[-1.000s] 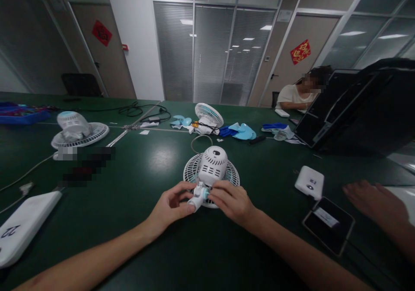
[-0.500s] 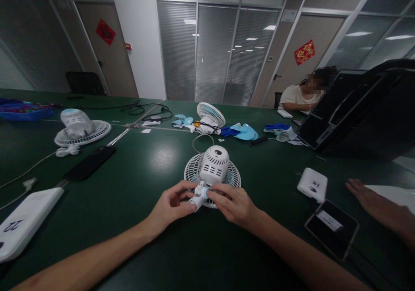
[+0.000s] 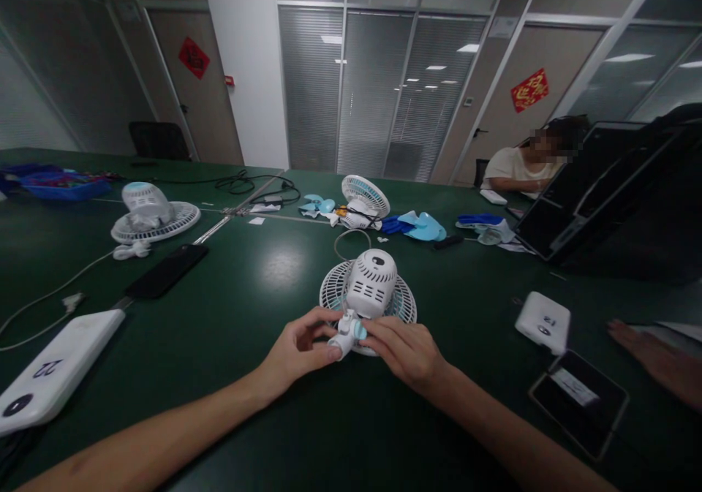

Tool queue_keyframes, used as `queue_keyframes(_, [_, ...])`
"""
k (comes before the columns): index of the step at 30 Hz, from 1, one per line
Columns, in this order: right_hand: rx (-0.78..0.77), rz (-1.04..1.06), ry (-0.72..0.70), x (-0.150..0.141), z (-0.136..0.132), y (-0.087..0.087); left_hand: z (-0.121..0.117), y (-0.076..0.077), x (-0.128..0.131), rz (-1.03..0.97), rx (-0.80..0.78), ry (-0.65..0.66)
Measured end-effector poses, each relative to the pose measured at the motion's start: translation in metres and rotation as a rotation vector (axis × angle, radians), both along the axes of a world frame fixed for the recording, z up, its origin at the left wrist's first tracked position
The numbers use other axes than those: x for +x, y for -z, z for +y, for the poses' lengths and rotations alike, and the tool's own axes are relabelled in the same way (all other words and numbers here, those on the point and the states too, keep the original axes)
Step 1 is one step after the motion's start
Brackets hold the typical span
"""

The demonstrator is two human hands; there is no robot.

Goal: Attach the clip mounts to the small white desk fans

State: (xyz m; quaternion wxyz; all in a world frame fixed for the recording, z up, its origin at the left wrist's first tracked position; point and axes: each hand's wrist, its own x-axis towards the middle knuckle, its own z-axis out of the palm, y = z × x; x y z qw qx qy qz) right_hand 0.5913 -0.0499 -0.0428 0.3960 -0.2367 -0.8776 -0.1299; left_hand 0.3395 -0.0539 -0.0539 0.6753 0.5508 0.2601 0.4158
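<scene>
A small white fan (image 3: 371,287) lies grille-down on the dark green table in front of me, its motor housing facing up. At its near side is a white neck joint (image 3: 344,337) with a light blue knob (image 3: 359,330). My left hand (image 3: 300,342) is closed around the neck joint, thumb at its lower end and fingers behind it. On the other side, my right hand (image 3: 403,347) has its fingertips pinched on the blue knob. Part of the fan's grille is hidden behind both hands.
A second fan (image 3: 145,210) lies at left, near a phone (image 3: 167,269) and a white power bank (image 3: 60,364). Farther back are another fan (image 3: 365,201) and blue blades (image 3: 422,226). At right are a power bank (image 3: 544,322), a black suitcase (image 3: 619,192) and another person's hand (image 3: 652,353).
The whole view has shifted, so things appear farther right. Both hands keep their hold at the joint, and more of the blue knob shows. The other person's hand at right shows less.
</scene>
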Motion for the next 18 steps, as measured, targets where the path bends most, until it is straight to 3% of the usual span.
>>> queue_keyframes(4, [-0.089, 0.035, 0.066, -0.003, -0.002, -0.001, -0.001, -0.002, 0.001, 0.013, 0.014, -0.025])
queue_keyframes(11, [0.038, -0.083, -0.012, 0.011, 0.000, -0.001, -0.004, -0.006, 0.000, 0.018, -0.038, -0.013])
queue_keyframes(18, [-0.057, -0.008, 0.058, 0.000, 0.000, -0.002, -0.003, -0.001, -0.001, 0.006, -0.009, -0.013])
